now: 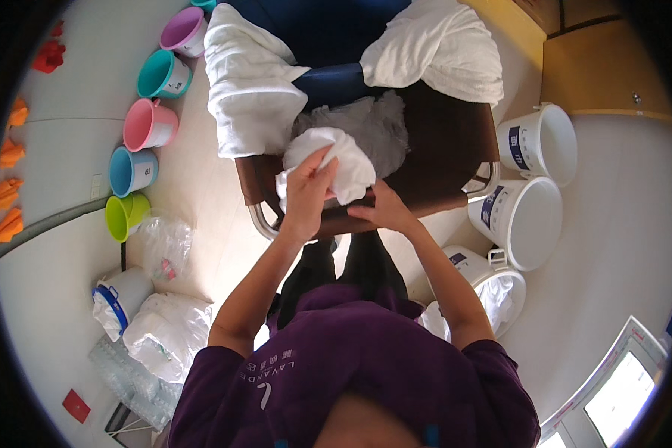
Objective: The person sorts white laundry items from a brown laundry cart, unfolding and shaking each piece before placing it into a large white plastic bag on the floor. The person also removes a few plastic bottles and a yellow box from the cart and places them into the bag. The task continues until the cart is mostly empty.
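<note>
A bunched white cloth is in my left hand, thumb and fingers pinching its near side. Just right of the cloth, my right hand has its thumb and fingers apart and holds nothing that I can see. Both hands are above the front edge of a brown fabric sling on a bent metal tube frame. Behind the cloth, a crumpled, greyish translucent plastic bag rests on the brown fabric. White towels hang in a left bundle and a right bundle, beside a dark blue surface.
Coloured buckets, including a pink one, line the left wall. Large white bins stand along the right, one containing white cloth. Lower left are a full white plastic bag and packs of clear bottles. A wooden cabinet is upper right.
</note>
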Available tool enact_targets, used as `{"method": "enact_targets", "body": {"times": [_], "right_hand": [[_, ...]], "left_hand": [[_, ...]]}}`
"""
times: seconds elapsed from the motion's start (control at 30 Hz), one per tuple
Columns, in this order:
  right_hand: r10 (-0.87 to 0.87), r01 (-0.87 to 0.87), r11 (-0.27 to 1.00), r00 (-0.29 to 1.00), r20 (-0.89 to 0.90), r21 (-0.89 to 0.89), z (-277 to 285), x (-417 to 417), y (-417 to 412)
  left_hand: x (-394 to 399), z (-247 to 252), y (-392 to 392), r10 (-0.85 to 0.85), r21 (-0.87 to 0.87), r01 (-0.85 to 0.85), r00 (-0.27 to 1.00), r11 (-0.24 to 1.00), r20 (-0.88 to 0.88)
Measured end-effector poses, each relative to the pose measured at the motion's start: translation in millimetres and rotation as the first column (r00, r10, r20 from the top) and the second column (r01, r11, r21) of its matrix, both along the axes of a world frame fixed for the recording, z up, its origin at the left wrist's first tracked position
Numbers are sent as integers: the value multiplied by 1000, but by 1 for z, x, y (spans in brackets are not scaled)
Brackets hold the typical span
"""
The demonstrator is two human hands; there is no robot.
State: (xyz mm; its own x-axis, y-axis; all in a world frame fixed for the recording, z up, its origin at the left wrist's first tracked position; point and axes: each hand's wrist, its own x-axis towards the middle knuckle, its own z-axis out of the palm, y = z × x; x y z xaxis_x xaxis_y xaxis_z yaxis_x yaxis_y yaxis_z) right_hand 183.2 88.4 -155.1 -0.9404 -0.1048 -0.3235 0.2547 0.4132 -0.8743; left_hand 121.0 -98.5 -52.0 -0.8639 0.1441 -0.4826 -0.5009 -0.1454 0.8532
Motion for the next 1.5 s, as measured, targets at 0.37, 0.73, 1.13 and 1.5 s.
{"method": "enact_targets", "body": {"times": [0.37, 0.73, 1.13, 1.5], "right_hand": [[-393, 439, 898, 830, -396, 29, 78, -32, 47], [-460, 393, 888, 719, -521, -241, 212, -113, 116], [-533, 779, 626, 406, -742, -24, 310, -235, 410], [490, -356, 861, 773, -403, 365, -22, -185, 152]], "left_hand": [[-36, -20, -47, -197, -439, 70, 948, 896, -251], [-86, 39, 2, 189, 128, -156, 930, 979, -315], [-145, 72, 88, -29, 19, 65, 659, 998, -752], [6, -131, -26, -314, -553, 143, 922, 821, -227]]}}
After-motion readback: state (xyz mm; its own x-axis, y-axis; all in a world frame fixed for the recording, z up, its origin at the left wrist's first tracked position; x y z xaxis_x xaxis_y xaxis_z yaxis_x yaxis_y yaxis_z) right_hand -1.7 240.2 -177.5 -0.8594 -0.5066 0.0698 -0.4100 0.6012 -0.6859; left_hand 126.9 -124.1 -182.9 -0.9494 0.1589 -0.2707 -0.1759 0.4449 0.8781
